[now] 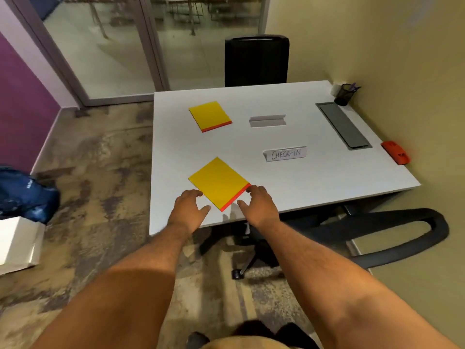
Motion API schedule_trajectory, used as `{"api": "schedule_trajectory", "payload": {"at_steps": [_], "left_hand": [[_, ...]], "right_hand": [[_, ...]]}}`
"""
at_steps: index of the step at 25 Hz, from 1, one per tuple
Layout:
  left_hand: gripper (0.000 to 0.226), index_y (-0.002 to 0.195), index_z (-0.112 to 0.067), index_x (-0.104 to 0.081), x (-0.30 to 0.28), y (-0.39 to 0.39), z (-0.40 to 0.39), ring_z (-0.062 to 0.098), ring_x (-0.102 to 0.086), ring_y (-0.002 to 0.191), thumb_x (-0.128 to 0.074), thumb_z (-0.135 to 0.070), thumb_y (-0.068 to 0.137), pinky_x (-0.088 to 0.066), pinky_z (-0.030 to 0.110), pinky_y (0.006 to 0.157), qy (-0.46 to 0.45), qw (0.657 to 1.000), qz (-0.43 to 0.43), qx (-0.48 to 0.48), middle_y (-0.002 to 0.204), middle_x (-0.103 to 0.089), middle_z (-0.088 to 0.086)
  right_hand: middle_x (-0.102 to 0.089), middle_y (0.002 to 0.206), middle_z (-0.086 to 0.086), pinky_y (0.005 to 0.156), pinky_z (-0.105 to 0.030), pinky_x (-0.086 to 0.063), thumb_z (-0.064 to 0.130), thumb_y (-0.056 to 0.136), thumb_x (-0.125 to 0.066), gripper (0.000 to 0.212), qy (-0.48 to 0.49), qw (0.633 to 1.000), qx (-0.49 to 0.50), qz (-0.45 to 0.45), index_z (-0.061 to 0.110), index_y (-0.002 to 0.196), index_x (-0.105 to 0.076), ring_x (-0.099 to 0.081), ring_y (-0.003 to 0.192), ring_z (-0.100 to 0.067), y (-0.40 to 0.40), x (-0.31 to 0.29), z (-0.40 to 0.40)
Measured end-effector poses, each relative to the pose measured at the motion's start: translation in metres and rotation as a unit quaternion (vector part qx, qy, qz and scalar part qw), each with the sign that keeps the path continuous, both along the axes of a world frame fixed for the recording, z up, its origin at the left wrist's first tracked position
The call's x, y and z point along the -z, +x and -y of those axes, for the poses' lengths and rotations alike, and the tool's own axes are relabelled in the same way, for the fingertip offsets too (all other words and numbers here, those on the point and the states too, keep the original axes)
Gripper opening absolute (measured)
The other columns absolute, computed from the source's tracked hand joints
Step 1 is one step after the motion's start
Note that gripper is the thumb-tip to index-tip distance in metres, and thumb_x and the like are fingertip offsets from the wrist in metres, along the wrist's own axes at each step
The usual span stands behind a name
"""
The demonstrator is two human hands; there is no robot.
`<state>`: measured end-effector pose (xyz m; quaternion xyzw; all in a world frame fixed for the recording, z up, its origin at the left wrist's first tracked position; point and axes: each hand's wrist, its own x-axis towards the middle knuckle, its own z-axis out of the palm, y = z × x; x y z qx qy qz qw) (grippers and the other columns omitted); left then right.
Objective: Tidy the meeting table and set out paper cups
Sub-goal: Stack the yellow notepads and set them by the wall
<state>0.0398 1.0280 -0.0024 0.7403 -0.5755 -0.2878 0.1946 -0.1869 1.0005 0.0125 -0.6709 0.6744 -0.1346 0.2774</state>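
Both hands at near pad [219, 183], close to tabletop's [314, 177] front edge. Left hand [189, 207] loose, fingers spread, beside pad's left corner. Right hand [257, 200] unclenched, fingertip touching red spine; no grip. Far pad [210, 116] toward back-left corner. No cups in view. Risk: a nudge slides pad askew, off front edge.

bare table [314, 182] right, sign [286, 154] ahead
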Motion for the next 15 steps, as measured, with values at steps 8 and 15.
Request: {"api": "schedule_trajectory", "payload": {"at_steps": [8, 15], "left_hand": [[0.048, 0.136, -0.019, -0.058, 0.026, 0.078, 0.047, 0.025, -0.056, 0.128, -0.074, -0.031, 0.093, -0.046, 0.036, 0.107, 0.040, 0.997, -0.072, 0.003, 0.143, -0.053, 0.004], [0.052, 0.139, -0.019, -0.056, 0.043, 0.113, 0.139, 0.021, -0.054, 0.129, -0.076, -0.029, 0.092, -0.045, 0.037, 0.111, 0.081, 0.988, -0.130, 0.015, 0.141, -0.053, 0.003]], "right_hand": [[-0.054, 0.141, -0.013, 0.105, -0.047, -0.048, 0.044, 0.098, -0.065, 0.057, 0.065, 0.991, 0.104, 0.045, 0.014, 0.144, -0.051, -0.055, 0.128, -0.036, 0.070, 0.040, 0.040], [-0.050, 0.150, -0.018, 0.112, -0.050, -0.045, 0.038, 0.095, -0.072, 0.073, 0.146, 0.955, 0.239, 0.102, 0.009, 0.154, -0.039, -0.053, 0.136, -0.041, 0.085, 0.094, 0.114]]}}
